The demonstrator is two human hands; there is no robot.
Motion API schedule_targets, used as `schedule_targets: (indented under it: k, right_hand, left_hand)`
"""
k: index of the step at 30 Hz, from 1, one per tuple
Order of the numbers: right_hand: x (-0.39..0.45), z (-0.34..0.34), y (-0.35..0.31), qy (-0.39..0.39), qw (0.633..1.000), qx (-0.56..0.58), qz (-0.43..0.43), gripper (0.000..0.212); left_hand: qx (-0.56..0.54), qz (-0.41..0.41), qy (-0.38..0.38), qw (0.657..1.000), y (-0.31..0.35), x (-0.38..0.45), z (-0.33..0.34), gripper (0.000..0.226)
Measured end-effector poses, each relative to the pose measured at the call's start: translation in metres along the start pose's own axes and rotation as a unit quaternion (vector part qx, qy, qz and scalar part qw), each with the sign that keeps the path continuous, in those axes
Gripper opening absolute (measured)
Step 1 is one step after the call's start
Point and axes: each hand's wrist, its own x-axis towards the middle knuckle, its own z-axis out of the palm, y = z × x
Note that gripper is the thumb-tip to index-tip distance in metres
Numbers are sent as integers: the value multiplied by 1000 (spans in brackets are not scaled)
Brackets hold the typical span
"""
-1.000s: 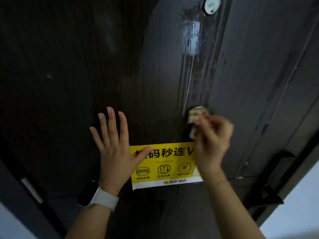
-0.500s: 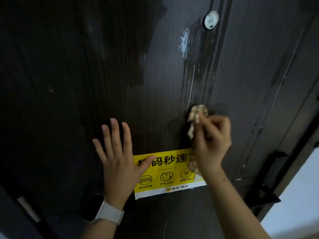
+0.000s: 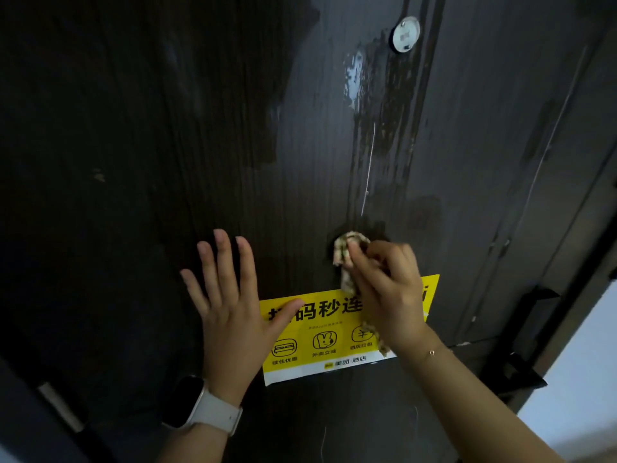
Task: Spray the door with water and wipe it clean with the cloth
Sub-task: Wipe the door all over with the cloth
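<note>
Right hand point(image 3: 389, 295): fingers curled round a bunched, patterned cloth point(image 3: 347, 252); the upper wad of the cloth is pressed against the door point(image 3: 167, 128), just above the top edge of a yellow sticker point(image 3: 320, 332); a loose tail of cloth hangs below the palm across the sticker's right part; a thin bracelet point(image 3: 432, 352) sits on the wrist.

Left hand point(image 3: 230, 312): fingers straight and spread apart, palm laid flat on the door; the thumb tip overlaps the sticker's left edge; a watch point(image 3: 203, 407) with a white strap sits on the wrist.

Door surface: dark wood grain; wet, glossy streaks run down from a small round white disc point(image 3: 405, 34) near the top to the area of the cloth; a thin pale line runs vertically within the streaks; a darker damp patch lies directly around the cloth wad.

Right edge of view: a dark door handle point(image 3: 521, 359), set lower than the hands and well apart from them.
</note>
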Motion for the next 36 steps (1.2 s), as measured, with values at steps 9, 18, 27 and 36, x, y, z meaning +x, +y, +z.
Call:
schedule_targets:
  k: [9, 18, 27, 36]
  right_hand:
    - [74, -20, 5, 84, 996, -11, -8, 27]
    - [90, -29, 3, 29, 998, -49, -41, 29]
    - [48, -19, 6, 21, 997, -56, -55, 30]
    - [139, -38, 8, 120, 990, -67, -13, 31]
  left_hand:
    - [-10, -1, 3, 1000, -1, -1, 1, 111]
    - [-4, -2, 2, 1000, -1, 0, 2, 111]
    - [-10, 0, 9, 1000, -1, -1, 2, 108]
    - [1, 4, 9, 1000, -1, -1, 2, 108]
